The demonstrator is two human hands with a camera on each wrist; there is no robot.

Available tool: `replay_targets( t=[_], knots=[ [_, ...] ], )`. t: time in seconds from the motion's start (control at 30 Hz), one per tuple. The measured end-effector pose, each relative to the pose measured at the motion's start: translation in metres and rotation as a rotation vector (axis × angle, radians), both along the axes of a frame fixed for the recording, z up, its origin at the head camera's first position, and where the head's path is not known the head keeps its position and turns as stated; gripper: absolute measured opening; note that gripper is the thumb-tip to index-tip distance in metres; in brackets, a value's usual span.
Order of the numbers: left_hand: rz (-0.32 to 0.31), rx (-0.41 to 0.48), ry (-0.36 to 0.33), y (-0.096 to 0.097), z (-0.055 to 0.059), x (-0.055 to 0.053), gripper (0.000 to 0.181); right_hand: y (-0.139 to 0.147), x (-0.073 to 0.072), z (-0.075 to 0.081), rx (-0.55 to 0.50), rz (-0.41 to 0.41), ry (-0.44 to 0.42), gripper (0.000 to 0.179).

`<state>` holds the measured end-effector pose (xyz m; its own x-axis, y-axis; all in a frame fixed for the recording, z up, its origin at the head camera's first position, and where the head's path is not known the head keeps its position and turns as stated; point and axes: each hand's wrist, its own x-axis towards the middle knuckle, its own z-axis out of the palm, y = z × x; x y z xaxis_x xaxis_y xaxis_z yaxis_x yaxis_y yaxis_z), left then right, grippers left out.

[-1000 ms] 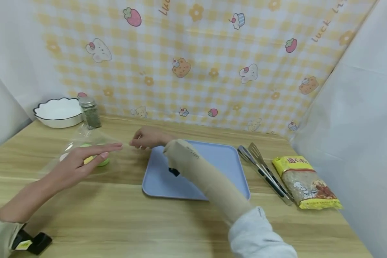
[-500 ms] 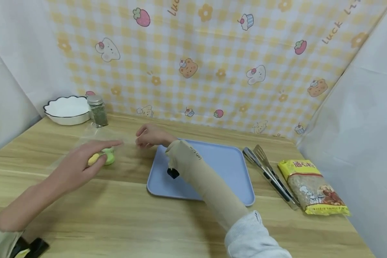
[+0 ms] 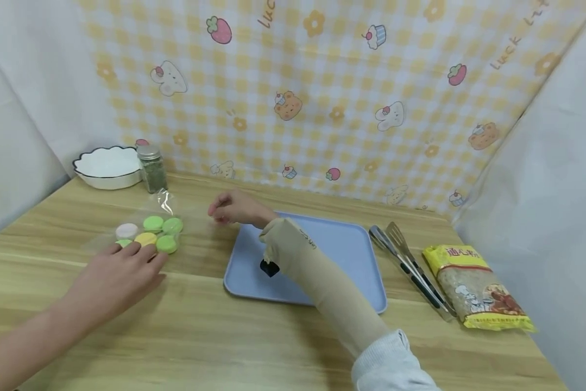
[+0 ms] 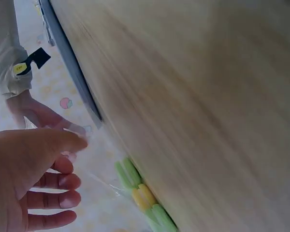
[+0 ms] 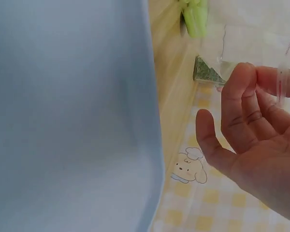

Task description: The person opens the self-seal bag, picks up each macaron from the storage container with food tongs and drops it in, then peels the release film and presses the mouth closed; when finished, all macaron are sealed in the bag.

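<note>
A clear plastic bag [image 3: 164, 201] lies flat on the left of the table with several macarons [image 3: 167, 243] in it, green, yellow and pale pink. My right hand [image 3: 239, 208], behind the tray's left corner, pinches the bag's edge between thumb and forefinger, the transparent film [image 5: 261, 34] stretching away from it in the right wrist view. Low in front of the macarons is my left hand [image 3: 119, 274], overlapping the nearest ones in the head view. In the left wrist view its fingers [image 4: 58, 199] are loosely bent, thumb extended, with nothing held.
A blue tray [image 3: 341, 255] lies under my right forearm. Tongs and a slotted turner [image 3: 397, 239] lie right of it, beside a pasta packet [image 3: 483, 290]. At the back left stand a scalloped white dish [image 3: 108, 167] and a herb jar [image 3: 153, 171].
My left hand has drawn back toward me and down from over the bag, baring the macarons. The right hand keeps its pinch by the tray. The head view has shifted slightly.
</note>
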<state>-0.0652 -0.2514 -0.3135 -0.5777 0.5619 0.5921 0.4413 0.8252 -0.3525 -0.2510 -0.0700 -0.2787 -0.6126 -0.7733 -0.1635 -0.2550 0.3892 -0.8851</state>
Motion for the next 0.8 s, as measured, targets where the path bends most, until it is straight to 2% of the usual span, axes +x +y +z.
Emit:
replay_targets(
  t=[0.07, 0.17, 0.23, 0.37, 0.47, 0.6, 0.7, 0.8],
  knots=[
    [-0.002, 0.014, 0.013, 0.0, -0.001, -0.002, 0.057, 0.002, 0.0, -0.001, -0.008, 0.007, -0.016, 0.019],
    [-0.01, 0.072, -0.012, -0.004, 0.001, -0.003, 0.053, 0.006, 0.0, -0.002, -0.033, 0.014, -0.047, 0.023],
    [-0.01, 0.131, -0.065, -0.009, 0.005, -0.001, 0.047, 0.009, 0.0, -0.003, -0.064, 0.022, -0.079, 0.026],
    [0.062, 0.245, -0.243, -0.023, 0.02, 0.006, 0.021, 0.015, 0.001, -0.002, -0.147, 0.049, -0.12, 0.024],
    [0.135, 0.295, -0.318, -0.033, 0.031, 0.008, 0.026, 0.018, 0.003, -0.001, -0.204, 0.038, -0.084, 0.02],
    [0.15, 0.33, -0.308, -0.046, 0.037, 0.008, 0.024, 0.02, 0.007, 0.003, -0.249, 0.005, 0.029, 0.016],
    [0.15, 0.374, -0.299, -0.054, 0.042, 0.01, 0.019, 0.021, 0.009, 0.008, -0.306, -0.021, 0.08, 0.016],
    [0.172, 0.429, -0.265, -0.059, 0.052, 0.01, 0.018, 0.023, 0.01, 0.018, -0.366, -0.051, 0.128, 0.019]
  ],
)
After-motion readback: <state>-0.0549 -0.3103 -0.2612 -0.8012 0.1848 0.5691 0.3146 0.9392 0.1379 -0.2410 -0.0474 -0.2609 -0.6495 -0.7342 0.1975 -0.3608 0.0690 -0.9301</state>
